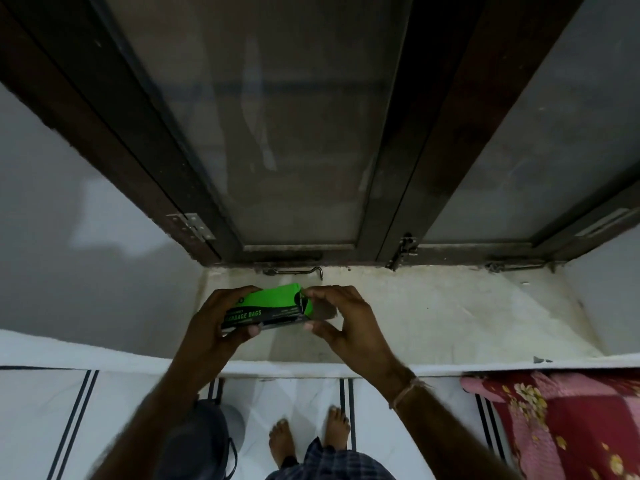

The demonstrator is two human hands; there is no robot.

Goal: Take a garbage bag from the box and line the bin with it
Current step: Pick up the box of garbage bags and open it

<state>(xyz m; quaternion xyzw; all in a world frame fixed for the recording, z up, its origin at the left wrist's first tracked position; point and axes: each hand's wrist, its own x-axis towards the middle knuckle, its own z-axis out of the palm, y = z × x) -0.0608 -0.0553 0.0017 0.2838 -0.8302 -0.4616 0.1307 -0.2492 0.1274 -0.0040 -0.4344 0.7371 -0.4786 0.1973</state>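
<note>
A green and black box (273, 306) printed "GARBAGE BAGS" is held in front of me above the pale window sill (433, 317). My left hand (221, 320) wraps around its left end, thumb below and fingers on top. My right hand (343, 320) pinches the flap at the box's right end, where the end looks partly open. No bag shows outside the box. A dark grey bin (207, 441) with a loop handle stands on the floor under my left forearm, mostly hidden by the arm.
A dark wooden window frame (401, 188) with frosted panes rises behind the sill, with a metal latch hook (298, 271) at its base. My bare feet (311, 441) stand on a white striped floor covering. A red floral cloth (561, 424) lies at the lower right.
</note>
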